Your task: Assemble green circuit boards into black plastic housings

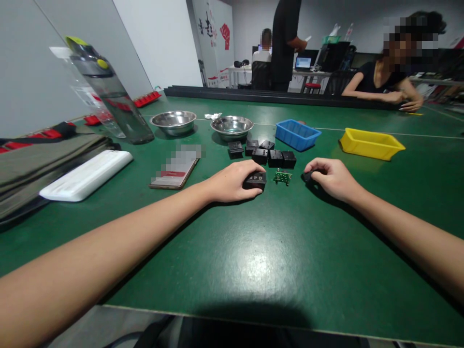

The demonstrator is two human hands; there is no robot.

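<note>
My left hand is closed around a black plastic box with pale letters on top, resting on the green table. To its right my right hand pinches a small black piece just at the table surface; the fingers partly cover it. Between both hands lies a small green circuit board with metal legs. Several similar black boxes stand in a cluster right behind the board.
Behind the boxes are two steel bowls, a blue bin and a yellow bin. A phone, a white block and a water bottle occupy the left. A person leans on the far edge.
</note>
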